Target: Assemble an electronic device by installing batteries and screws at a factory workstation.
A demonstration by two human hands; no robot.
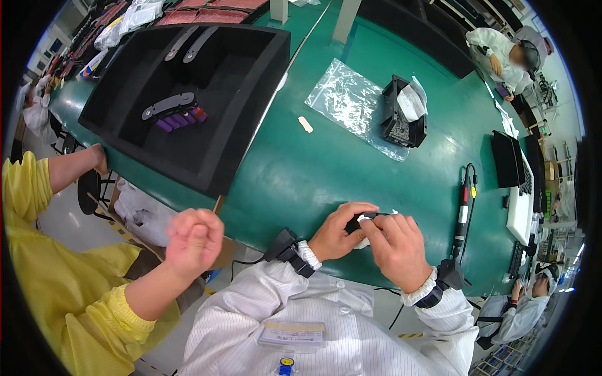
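Note:
My left hand (335, 233) is closed round a small dark piece (353, 224) close to the table's near edge. Pressed up against it, my right hand (399, 252) has its fingers bent over the same piece. A bit of white material, cloth or paper, (362, 243) shows between the two hands. Most of the held piece is hidden by my fingers, so its kind is not visible. Both wrists carry black strapped devices over white cuffs.
A large black compartment box (216, 178) at left holds grey curved strips (182, 42) and a grey-and-purple part (175, 113). Further back lie a clear plastic bag (345, 91) and a small black bin (396, 128). A cabled pen-like tool (463, 210) lies right. A yellow-sleeved co-worker's fist (195, 243) is close left.

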